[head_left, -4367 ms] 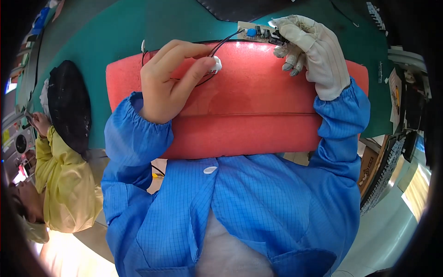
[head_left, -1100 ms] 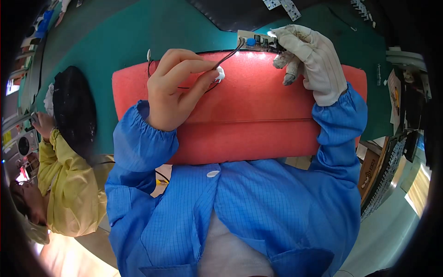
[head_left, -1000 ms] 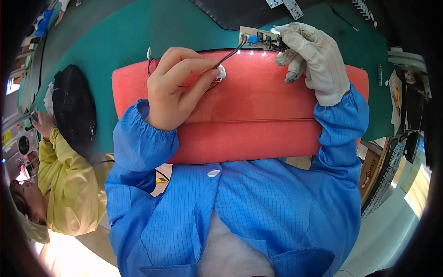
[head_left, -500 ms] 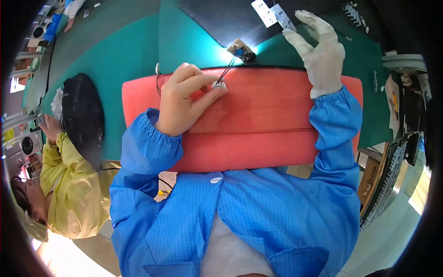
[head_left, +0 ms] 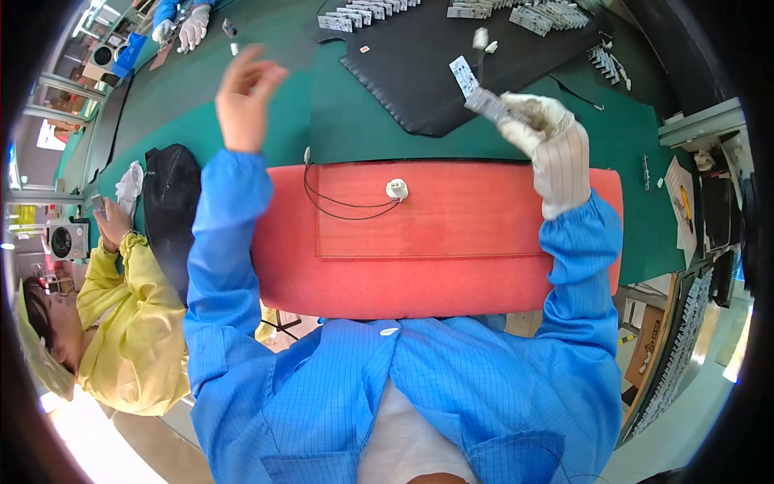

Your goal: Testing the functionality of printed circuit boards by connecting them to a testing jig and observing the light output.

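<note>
My bare left hand [head_left: 245, 101] is raised over the green mat, left of and beyond the red pad [head_left: 451, 286]. Its fingers are slightly smeared and look loosely apart, with nothing visible in them. My white-gloved right hand [head_left: 552, 137] is closed, thumb and fingers gripping the end of a small grey circuit board [head_left: 486, 105]. A second white board [head_left: 463, 77] touches or overlaps its far end; whether they are joined I cannot tell. On the pad lies a round white connector [head_left: 397, 189], with thin black wires [head_left: 347, 216] looping left to a small white plug [head_left: 307, 154].
Several white board strips [head_left: 548, 18] line the far side of the black mat [head_left: 419, 89]. Small white pieces [head_left: 481, 39] lie there too. At left are a black bag [head_left: 171, 210] and a person in yellow [head_left: 133, 323]. Another person's gloved hands [head_left: 193, 28] show at top left.
My left hand has let go of the white connector, now on the pad, and moved left and away. My right hand has closed on the board. The bright light on the mat is gone.
</note>
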A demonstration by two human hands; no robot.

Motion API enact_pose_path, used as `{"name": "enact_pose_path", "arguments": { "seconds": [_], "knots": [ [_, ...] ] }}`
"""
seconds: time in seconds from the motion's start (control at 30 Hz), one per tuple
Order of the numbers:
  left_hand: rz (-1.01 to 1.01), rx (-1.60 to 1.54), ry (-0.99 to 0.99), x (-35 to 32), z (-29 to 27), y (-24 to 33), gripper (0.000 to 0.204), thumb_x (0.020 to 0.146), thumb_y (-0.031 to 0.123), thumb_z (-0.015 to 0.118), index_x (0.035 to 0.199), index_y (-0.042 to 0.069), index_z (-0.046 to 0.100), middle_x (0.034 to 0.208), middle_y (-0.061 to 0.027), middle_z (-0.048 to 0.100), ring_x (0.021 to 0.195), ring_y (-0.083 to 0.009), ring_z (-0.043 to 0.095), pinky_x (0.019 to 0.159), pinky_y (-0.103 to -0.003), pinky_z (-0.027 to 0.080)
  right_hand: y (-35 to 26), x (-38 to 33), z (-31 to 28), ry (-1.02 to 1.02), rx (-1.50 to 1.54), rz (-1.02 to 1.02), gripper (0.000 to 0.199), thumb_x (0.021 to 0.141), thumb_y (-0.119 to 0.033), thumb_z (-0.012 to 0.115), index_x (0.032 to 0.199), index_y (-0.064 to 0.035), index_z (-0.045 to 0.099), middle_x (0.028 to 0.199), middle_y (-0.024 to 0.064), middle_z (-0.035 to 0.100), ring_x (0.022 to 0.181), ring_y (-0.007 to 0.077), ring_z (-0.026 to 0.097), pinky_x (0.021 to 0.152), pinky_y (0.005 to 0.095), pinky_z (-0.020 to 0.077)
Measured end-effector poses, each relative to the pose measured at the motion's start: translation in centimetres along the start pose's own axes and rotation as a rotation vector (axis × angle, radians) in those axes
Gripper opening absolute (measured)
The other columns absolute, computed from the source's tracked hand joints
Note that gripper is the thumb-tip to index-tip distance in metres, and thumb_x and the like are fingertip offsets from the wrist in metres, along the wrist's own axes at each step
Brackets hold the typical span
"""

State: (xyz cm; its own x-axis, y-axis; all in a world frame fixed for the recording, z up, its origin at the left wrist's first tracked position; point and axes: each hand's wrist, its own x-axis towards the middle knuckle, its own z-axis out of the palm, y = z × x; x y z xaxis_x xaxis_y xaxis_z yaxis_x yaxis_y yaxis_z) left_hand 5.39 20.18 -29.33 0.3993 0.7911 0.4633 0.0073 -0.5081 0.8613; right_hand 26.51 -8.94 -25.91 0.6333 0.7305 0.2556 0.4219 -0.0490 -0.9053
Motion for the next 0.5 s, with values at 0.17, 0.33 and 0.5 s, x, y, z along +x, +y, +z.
{"name": "enact_pose_path", "arguments": {
  "seconds": [0.17,0.33,0.5],
  "knots": [
    [0.192,0.034,-0.64,-8.0,4.9,6.9,0.031,0.07,-0.002,0.07,0.1,0.007,0.067,0.087,-0.0052,0.057,0.074,-0.014,0.053,0.066,-0.025,0.047,-2.4,-1.9,1.8,-0.505,0.562,0.273,0.017,0.071,-0.001,0.062,0.087,0.0004,0.063,0.091,0.0132,0.063,0.075,0.0209,0.063,0.07,0.0321,0.0523],
    [-0.08,-0.168,-0.658,-9.4,4.9,6.8,0.013,0.076,0.003,0.068,0.09,0.003,0.068,0.084,-0.0073,0.061,0.072,-0.0133,0.058,0.062,-0.024,0.045,0.1,-1.1,1.6,-0.369,0.872,0.364,0.023,0.077,-0.011,0.067,0.096,-0.0008,0.061,0.093,0.0133,0.062,0.078,0.0192,0.062,0.067,0.0298,0.0515],
    [-0.19,-0.222,-0.615,-11.1,4.8,7.3,0.012,0.078,0.005,0.067,0.089,-0.001,0.066,0.078,-0.0078,0.061,0.072,-0.0135,0.061,0.062,-0.025,0.047,-0.3,-1.5,1.5,-0.379,0.767,0.37,0.031,0.079,-0.013,0.067,0.104,0.0017,0.057,0.1,0.0127,0.059,0.079,0.0185,0.061,0.067,0.0294,0.0514]
  ]
}}
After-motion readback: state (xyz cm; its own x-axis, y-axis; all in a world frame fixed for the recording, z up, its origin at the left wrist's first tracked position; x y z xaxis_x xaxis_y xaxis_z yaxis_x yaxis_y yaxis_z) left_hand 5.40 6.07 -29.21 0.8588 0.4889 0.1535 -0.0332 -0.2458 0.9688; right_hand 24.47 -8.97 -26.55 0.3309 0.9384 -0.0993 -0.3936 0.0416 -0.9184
